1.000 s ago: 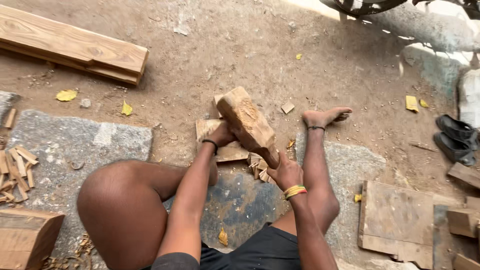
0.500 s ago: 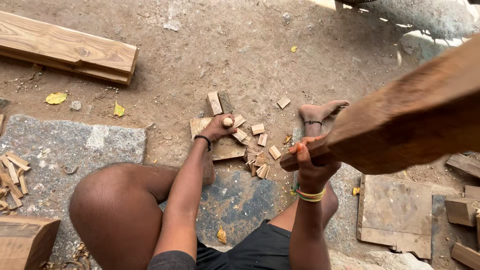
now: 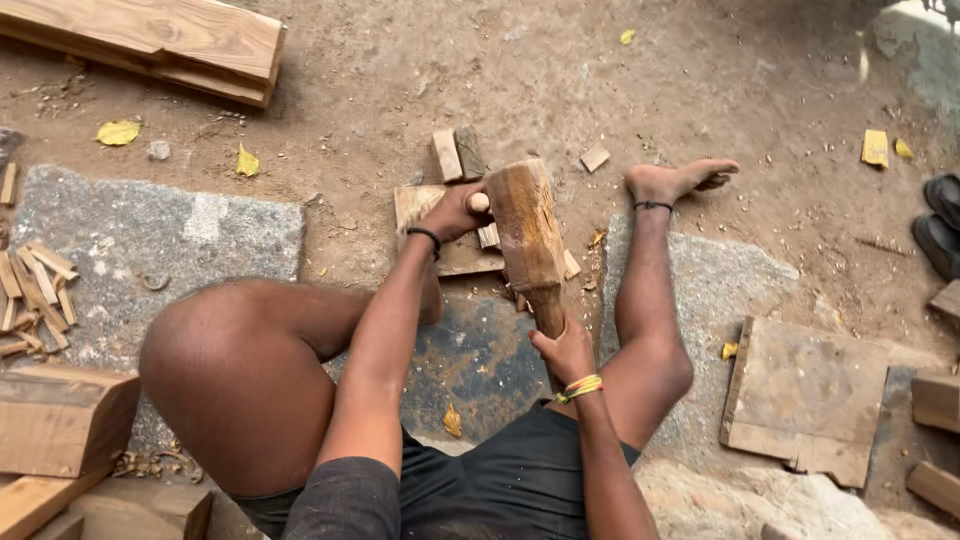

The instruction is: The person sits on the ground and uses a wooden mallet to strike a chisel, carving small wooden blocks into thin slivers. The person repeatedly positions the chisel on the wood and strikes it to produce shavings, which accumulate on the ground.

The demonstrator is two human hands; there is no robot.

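Outdoor dirt ground (image 3: 560, 70), packed and dusty, scattered with wood chips and a few yellow leaves (image 3: 118, 132). Far-left edge: a heap of thin wood splinters (image 3: 30, 290) on a grey stone slab (image 3: 150, 250) set flush in the ground. Below it, at the near-left corner, chunky timber blocks (image 3: 60, 420). Far-left corner up top: a long plank stack (image 3: 170, 40) lying flat.

Centre — person seated on the ground, legs spread, bare left knee raised. Left hand (image 3: 455, 212) is clenched around a small round-ended wooden handle (image 3: 480, 202), held down on a flat wooden board (image 3: 450, 235) that lies on the dirt; what the handle belongs to is hidden by the hand. Two short offcuts (image 3: 455, 153) lie just beyond the board. Right hand (image 3: 565, 350) grips the shaft of a heavy wooden mallet (image 3: 525, 230), whose head sits right beside the left hand, over the board's right part. Small cut wood pieces (image 3: 570, 265) poke out under the mallet.

Right of centre: bare foot (image 3: 675, 180) resting on the dirt, a second grey slab (image 3: 720, 290) under that leg. Further right a square worn wooden panel (image 3: 805, 395) flat on the ground, more blocks (image 3: 935, 400) at the right edge — dark sandals (image 3: 940, 225) above them.
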